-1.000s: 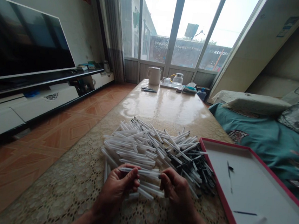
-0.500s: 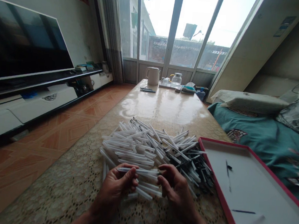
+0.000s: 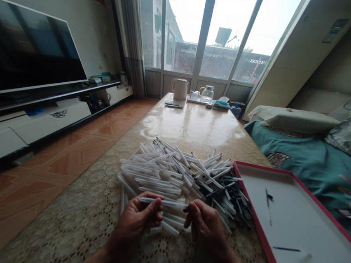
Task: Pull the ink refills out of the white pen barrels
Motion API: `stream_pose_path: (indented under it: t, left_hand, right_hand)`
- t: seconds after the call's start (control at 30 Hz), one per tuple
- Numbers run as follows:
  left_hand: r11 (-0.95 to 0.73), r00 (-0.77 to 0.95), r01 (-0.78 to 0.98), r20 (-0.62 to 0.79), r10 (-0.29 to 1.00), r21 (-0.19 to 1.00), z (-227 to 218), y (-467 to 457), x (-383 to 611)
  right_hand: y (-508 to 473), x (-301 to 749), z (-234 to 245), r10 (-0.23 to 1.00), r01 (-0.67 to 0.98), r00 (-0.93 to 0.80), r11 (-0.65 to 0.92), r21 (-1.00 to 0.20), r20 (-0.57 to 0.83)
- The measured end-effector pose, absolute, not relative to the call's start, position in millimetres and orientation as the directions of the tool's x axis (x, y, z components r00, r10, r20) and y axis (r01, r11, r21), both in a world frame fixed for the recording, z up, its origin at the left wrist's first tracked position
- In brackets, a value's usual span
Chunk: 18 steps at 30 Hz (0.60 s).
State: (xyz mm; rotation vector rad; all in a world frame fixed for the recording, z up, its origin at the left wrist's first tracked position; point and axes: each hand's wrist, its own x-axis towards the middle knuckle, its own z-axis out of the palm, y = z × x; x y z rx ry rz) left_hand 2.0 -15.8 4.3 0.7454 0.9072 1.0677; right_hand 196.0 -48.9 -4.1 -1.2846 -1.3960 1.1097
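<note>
White plastic ballpoint pens (image 3: 161, 175) lie in a loose, crisscrossed heap on the lace-patterned tablecloth (image 3: 61, 224) in front of you, with black-tipped ends crowding its right side. Your hands sit at the near edge of the heap, with a few pens lying under and between them. Your left hand (image 3: 137, 223) is curled, its thumb and fingers pressed around the barrel of one slim white pen (image 3: 162, 202), which lies roughly level across the space between your hands. Your right hand (image 3: 205, 233) is curled too, its fingertips pinched at the pen's dark tip. Just right of the heap sits a shallow white box lid with a red rim (image 3: 281, 224), its corner close to the pens. Inside it lie a thin dark pen (image 3: 286, 249) near the front and another dark pen (image 3: 268, 206) farther back, set at a slant. Beyond the heap, a white jug (image 3: 179, 89) and a glass jar (image 3: 207, 94) stand at the far end of the table. Teal bedding (image 3: 314, 169) spreads to your right, and a large flat-screen television (image 3: 31, 47) stands to your left.
</note>
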Motion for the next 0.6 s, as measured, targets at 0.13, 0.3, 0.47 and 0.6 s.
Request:
stream_pose_path:
  t: [0.13,0.3,0.47,0.6]
  left_hand:
    - [0.307,0.203,-0.42,-0.242,0.949,0.854,4.9,-15.2,1.3]
    - [0.309,0.196,-0.441,-0.245,0.949,0.843,7.3,-13.8,0.0]
    - [0.308,0.209,-0.428,-0.238,0.948,0.849,6.1,-14.7,1.5]
    - [0.291,0.172,-0.436,-0.239,0.956,0.852,10.7,-14.6,-0.7]
  right_hand:
    - [-50.5,195.1,-2.9,0.997,0.093,-0.045,0.067,-0.993,0.063]
    - [-49.3,192.6,5.5,0.998,-0.114,-0.028,0.053,-0.992,0.056]
    - [-47.9,190.5,4.7,0.998,-0.178,-0.042,-0.053,-0.983,-0.046]
    - [-46.6,197.3,6.9,0.999,-0.044,0.017,-0.026,-0.999,-0.027]
